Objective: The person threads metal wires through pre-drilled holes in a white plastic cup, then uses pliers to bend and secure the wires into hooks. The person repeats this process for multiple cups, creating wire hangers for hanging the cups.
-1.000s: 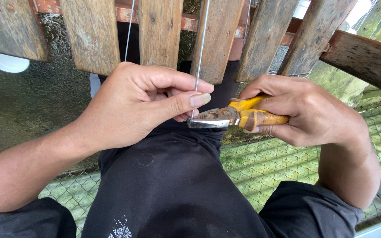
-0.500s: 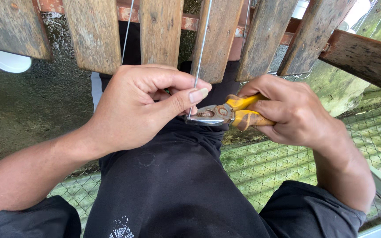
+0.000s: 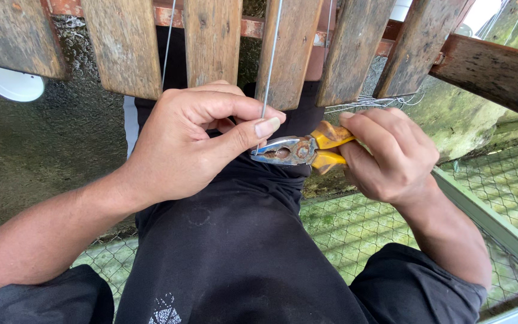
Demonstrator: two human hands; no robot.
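Since a moment ago the right hand (image 3: 388, 156) has slid back along the pliers (image 3: 298, 150), so more of the yellow handles now shows, and the view has tipped a little lower over the lap.

Across the top of the frame runs a fence of weathered wooden slats (image 3: 124, 45), with a darker beam (image 3: 493, 72) slanting in at upper right. Below, filling the centre and bottom, is the person's black clothing (image 3: 235, 252). Wire mesh (image 3: 355, 228) lies over green ground at lower right, and a white round object (image 3: 10, 84) sits at upper left.

The left hand (image 3: 193, 144), in the middle of the frame, pinches a thin straight wire (image 3: 271, 60) between thumb and forefinger; the wire rises to the top edge. The right hand, just right of centre, is closed around the pliers' handles. The rusty jaws point left, meeting the wire just under the left thumb; whether they bite it I cannot tell.
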